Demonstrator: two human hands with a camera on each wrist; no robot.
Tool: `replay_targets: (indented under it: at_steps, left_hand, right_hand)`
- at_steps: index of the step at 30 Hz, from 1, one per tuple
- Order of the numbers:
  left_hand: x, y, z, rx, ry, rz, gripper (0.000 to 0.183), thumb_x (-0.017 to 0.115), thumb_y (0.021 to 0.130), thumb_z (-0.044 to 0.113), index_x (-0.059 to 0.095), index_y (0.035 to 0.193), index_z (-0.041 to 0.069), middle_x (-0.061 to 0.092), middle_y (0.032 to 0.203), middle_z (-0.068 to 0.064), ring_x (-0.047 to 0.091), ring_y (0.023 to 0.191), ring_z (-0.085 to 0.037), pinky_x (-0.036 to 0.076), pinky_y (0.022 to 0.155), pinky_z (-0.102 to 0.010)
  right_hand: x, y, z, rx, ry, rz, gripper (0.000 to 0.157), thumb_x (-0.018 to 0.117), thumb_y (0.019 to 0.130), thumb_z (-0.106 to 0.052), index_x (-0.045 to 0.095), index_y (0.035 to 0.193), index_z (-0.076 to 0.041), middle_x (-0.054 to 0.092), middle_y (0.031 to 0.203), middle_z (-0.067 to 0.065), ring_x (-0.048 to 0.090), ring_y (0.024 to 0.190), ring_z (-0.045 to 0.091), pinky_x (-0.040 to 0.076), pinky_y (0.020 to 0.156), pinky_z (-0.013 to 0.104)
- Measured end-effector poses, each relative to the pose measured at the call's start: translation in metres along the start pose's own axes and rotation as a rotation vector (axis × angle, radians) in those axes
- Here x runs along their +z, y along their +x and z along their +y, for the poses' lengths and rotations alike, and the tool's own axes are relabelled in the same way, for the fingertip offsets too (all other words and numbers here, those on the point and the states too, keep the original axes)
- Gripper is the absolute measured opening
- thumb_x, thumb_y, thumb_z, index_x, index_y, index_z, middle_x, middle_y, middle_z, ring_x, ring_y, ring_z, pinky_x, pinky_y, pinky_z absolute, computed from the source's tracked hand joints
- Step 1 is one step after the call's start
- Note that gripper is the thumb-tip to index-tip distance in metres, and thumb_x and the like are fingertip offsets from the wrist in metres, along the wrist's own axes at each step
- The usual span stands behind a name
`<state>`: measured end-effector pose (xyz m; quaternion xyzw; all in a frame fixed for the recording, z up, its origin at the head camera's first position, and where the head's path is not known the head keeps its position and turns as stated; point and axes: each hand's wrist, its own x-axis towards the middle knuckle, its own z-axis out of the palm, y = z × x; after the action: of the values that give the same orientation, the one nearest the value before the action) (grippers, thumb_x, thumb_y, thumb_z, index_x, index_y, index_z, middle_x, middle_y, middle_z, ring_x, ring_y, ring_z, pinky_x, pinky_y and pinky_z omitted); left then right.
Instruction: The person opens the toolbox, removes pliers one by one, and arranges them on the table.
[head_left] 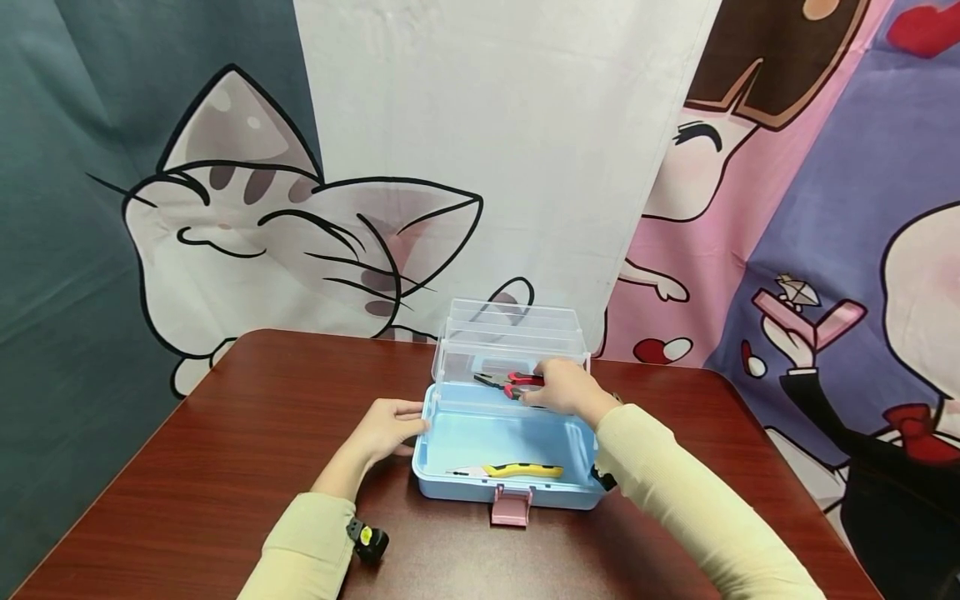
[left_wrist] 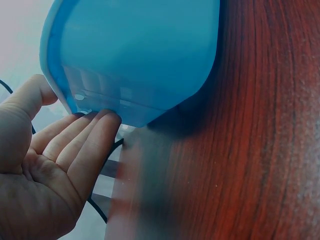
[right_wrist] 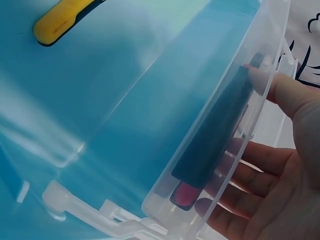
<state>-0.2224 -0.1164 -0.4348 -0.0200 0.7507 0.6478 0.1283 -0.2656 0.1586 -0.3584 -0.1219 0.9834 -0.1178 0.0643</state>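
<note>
A light blue toolbox point(head_left: 510, 492) stands with its lid raised and its clear tray point(head_left: 457, 362) swung up at the back. My right hand point(head_left: 566, 387) grips the handles of red-and-black pliers point(head_left: 491, 380) at that tray, jaws toward the left. Through the tray wall, the right wrist view shows a dark handle point(right_wrist: 215, 130) beside my fingers point(right_wrist: 265, 175). On the toolbox's left side, my left hand point(head_left: 386, 429) holds the rim, thumb at the edge and fingers point(left_wrist: 95, 140) against the outer wall. A yellow-and-black handled tool point(head_left: 521, 470) lies inside the toolbox, near the front.
A pink latch point(head_left: 512, 507) hangs down at the toolbox's front. The brown wooden table point(head_left: 225, 467) reaches back to a cartoon-printed cloth point(head_left: 510, 125). Clear plastic hinge arms point(right_wrist: 85, 205) join the tray to the box.
</note>
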Motion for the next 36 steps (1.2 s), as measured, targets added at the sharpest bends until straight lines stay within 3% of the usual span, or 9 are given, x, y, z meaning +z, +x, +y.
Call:
replay_targets:
  at_steps: [15, 36]
  left_hand:
    - [0.000, -0.003, 0.001, 0.005, 0.003, -0.004, 0.040, 0.063, 0.078, 0.004, 0.056, 0.117, -0.003, 0.060, 0.112, -0.020, 0.063, 0.090, -0.026, 0.055, 0.061, -0.039]
    - [-0.001, -0.003, 0.000, -0.004, 0.014, 0.015, 0.039, 0.063, 0.079, 0.005, 0.057, 0.117, 0.000, 0.061, 0.111, -0.017, 0.064, 0.088, -0.022, 0.055, 0.061, -0.038]
  right_hand:
    - [0.000, 0.007, 0.007, -0.016, 0.026, -0.072, 0.061, 0.074, 0.071, -0.038, 0.057, 0.118, -0.004, 0.060, 0.111, 0.009, 0.054, 0.091, 0.021, 0.045, 0.088, 0.042]
    - [-0.001, 0.005, 0.016, -0.073, 0.087, -0.066, 0.057, 0.072, 0.071, -0.040, 0.060, 0.114, -0.004, 0.062, 0.107, 0.008, 0.054, 0.085, 0.018, 0.048, 0.083, 0.039]
